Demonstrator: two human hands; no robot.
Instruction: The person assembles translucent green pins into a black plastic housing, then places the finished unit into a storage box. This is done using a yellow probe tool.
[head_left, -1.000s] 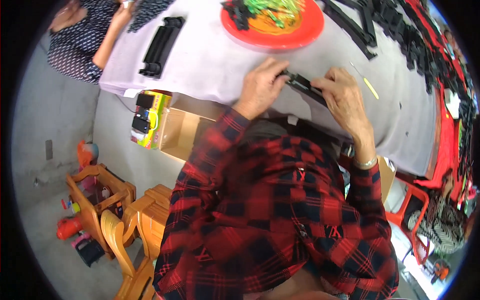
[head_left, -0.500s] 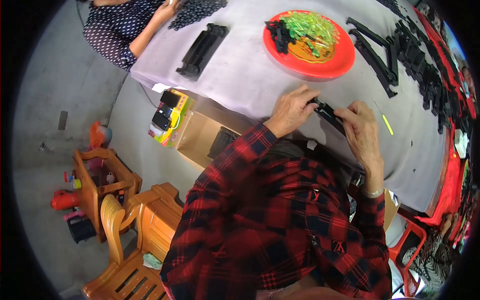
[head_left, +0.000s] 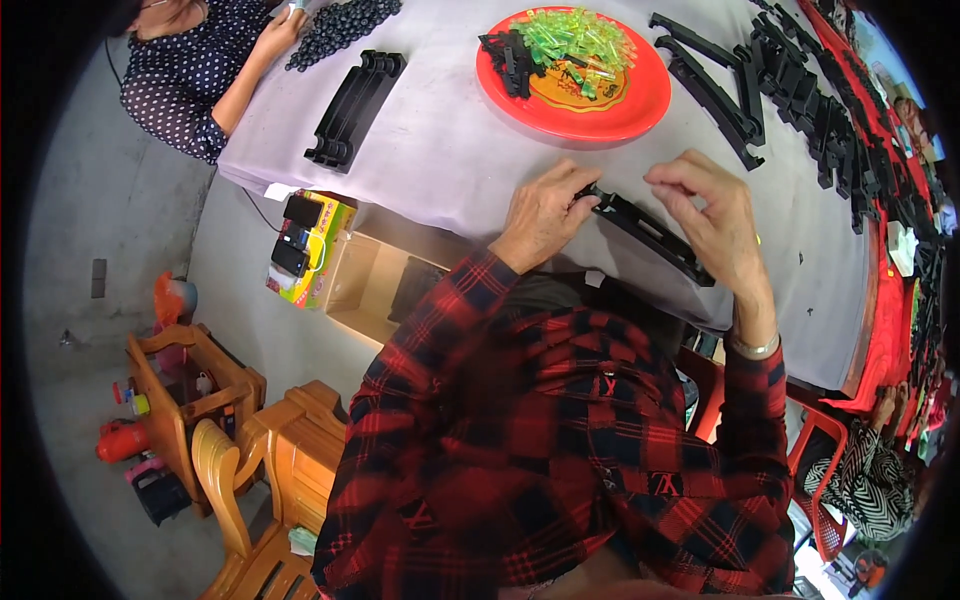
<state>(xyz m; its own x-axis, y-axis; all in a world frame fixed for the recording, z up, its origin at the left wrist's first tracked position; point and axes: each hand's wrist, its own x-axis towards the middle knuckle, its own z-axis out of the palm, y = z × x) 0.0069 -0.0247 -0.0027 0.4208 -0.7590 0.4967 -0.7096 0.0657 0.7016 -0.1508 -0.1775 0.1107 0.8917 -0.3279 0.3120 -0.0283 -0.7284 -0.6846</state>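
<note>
A long black plastic part (head_left: 650,238) lies slantwise at the table's near edge. My left hand (head_left: 545,215) pinches its far-left end between thumb and fingers. My right hand (head_left: 712,205) is raised just above the part's right half, with thumb and forefinger drawn together; whatever is between them, if anything, is too small to make out. Beyond both hands stands a red plate (head_left: 600,128) with translucent green-yellow small pieces (head_left: 590,45) and a heap of small black pieces (head_left: 513,65). The yellow-handled tool is almost wholly hidden behind my right hand.
Two black parts (head_left: 355,110) lie together at the table's left. More long black parts (head_left: 800,95) are piled at the right. A person in a dotted top (head_left: 180,85) sits far left by round black pieces (head_left: 340,30). An open cardboard box (head_left: 345,280) stands below the table edge.
My right hand has come up off the black part, its fingertips now apart from it. My left hand still grips the end. The whole view has shifted slightly.
</note>
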